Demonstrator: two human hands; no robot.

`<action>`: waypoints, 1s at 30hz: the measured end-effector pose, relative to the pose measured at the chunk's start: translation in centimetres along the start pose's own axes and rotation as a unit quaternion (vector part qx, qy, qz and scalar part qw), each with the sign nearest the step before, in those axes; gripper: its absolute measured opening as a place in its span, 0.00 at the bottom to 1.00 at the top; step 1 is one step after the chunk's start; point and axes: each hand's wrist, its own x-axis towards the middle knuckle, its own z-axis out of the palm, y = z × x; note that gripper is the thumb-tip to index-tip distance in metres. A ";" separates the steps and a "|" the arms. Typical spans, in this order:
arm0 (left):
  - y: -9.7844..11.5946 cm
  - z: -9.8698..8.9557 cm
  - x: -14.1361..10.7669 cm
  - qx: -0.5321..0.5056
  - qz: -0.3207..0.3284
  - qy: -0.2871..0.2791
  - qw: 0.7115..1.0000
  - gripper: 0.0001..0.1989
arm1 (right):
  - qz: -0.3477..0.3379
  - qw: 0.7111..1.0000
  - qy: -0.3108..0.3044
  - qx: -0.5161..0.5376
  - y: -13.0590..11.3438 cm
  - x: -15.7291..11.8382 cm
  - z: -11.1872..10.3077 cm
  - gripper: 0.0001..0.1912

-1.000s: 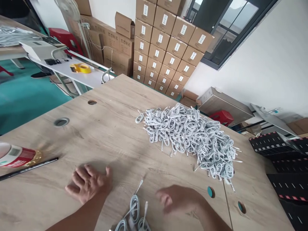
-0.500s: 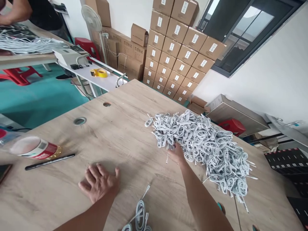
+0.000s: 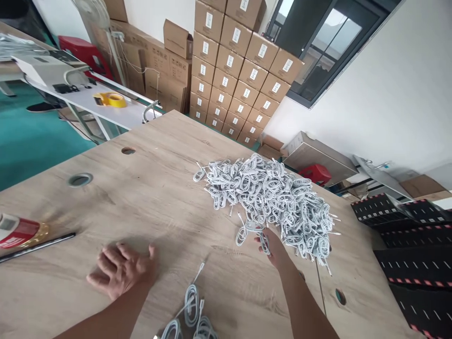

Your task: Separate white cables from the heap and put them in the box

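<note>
A big heap of coiled white cables (image 3: 268, 188) covers the right part of the wooden table (image 3: 151, 197). At its near edge my right hand (image 3: 273, 247) is closed on a small bunch of coiled cables (image 3: 254, 228), just apart from the heap. My left hand (image 3: 123, 270) lies on the tabletop, palm down with fingers spread, holding nothing. Between my forearms, close to me, several more cable coils (image 3: 191, 303) rest on the wood, one with its plug end pointing away from me.
A black pen (image 3: 38, 247) and a red-and-white labelled jar (image 3: 19, 230) are at the left. Round holes (image 3: 80, 180) pierce the tabletop. Yellow tape (image 3: 111, 99) sits on a side bench. Stacked cartons (image 3: 229, 70) stand behind; black slotted racks (image 3: 413, 249) at right.
My right hand has drawn a few coils out of the heap's near-left edge toward me. My left hand stays flat on the table. The camera view has swung to the right.
</note>
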 end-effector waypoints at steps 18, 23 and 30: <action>0.6 -1.0 -0.7 0.026 0.004 0.020 0.999 0.45 | -0.097 0.880 0.120 -0.449 0.1 2.0 4.0 0.47; 0.5 -0.8 -0.7 0.020 0.007 0.026 0.999 0.45 | -0.112 0.873 0.166 -0.445 1.4 5.6 3.9 0.37; 0.7 -1.0 -0.6 0.022 0.001 0.015 1.000 0.45 | -0.029 0.978 -0.027 -0.207 3.8 3.9 -0.6 0.10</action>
